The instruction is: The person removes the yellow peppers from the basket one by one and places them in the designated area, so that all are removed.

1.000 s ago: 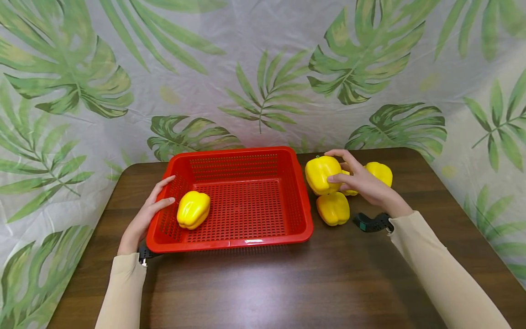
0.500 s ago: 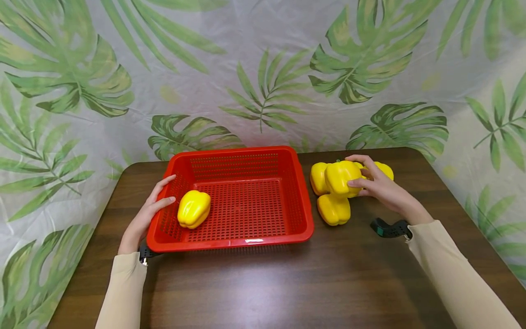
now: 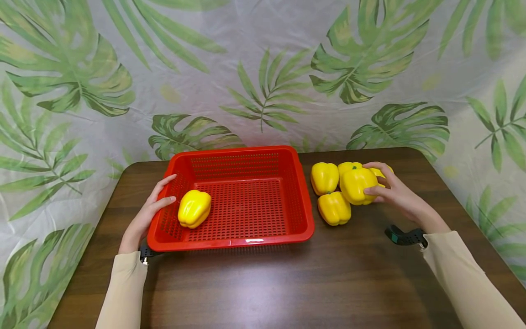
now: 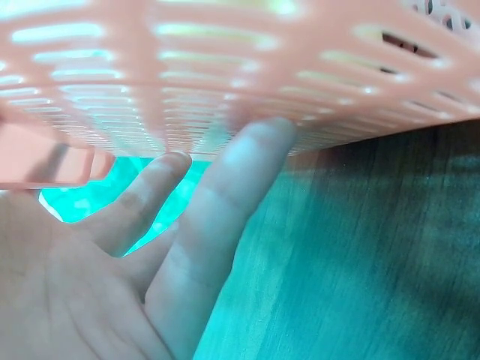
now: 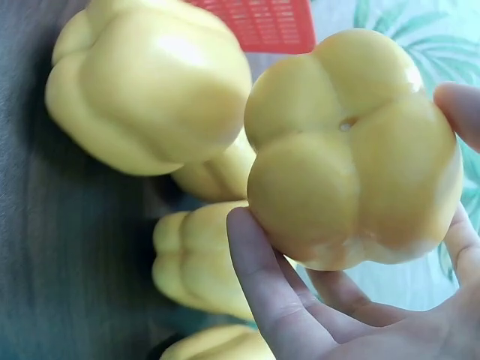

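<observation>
My right hand [image 3: 392,194] holds a yellow bell pepper [image 3: 357,186], thumb on its near side and fingers on its far side. In the right wrist view, the held pepper [image 5: 315,180] shows its lobed bottom, raised above the others. Several more yellow peppers lie close around it, including a left one [image 3: 324,177] and a front one [image 3: 334,209]. Part of another pepper is hidden behind my hand. My left hand [image 3: 145,214] grips the left rim of a red perforated basket [image 3: 230,243]. In the left wrist view, fingers [image 4: 214,202] lie against the basket's outer wall [image 4: 135,97].
One yellow pepper [image 3: 194,209] lies in the basket's left part. All stands on a dark wooden table [image 3: 263,283]. A leaf-patterned cloth [image 3: 263,77] hangs along the table's back edge.
My right hand has carried the held pepper to the right, away from the basket and over the pepper group, uncovering the peppers behind it. My left hand stays on the basket rim.
</observation>
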The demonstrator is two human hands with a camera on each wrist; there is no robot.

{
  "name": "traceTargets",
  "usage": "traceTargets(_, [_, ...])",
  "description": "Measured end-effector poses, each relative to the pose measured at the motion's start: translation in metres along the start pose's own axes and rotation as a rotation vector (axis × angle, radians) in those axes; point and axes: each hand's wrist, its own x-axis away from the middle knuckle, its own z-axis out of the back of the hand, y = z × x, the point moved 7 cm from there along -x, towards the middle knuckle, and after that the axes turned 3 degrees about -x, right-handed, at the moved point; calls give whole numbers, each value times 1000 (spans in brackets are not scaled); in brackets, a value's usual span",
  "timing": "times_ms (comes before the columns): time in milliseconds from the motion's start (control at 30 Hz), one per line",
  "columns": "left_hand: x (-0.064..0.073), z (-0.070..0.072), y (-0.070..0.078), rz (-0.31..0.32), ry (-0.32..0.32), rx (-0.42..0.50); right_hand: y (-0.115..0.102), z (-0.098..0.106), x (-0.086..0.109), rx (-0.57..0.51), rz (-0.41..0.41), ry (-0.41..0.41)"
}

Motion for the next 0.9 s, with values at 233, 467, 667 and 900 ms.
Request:
traceTargets(233, [0,0,0,-3,0,-3,13,7,9,3,16,1])
traceTargets(467, [-1,2,0,0,6,-8,26,12,18,40,-12,14])
traceTargets(667, [-1,2,0,-3,8,-14,36,14,23,36,-32,16])
traceTargets(900, [-1,0,-1,-10,3,-4,51,11,25,-23,-40,6])
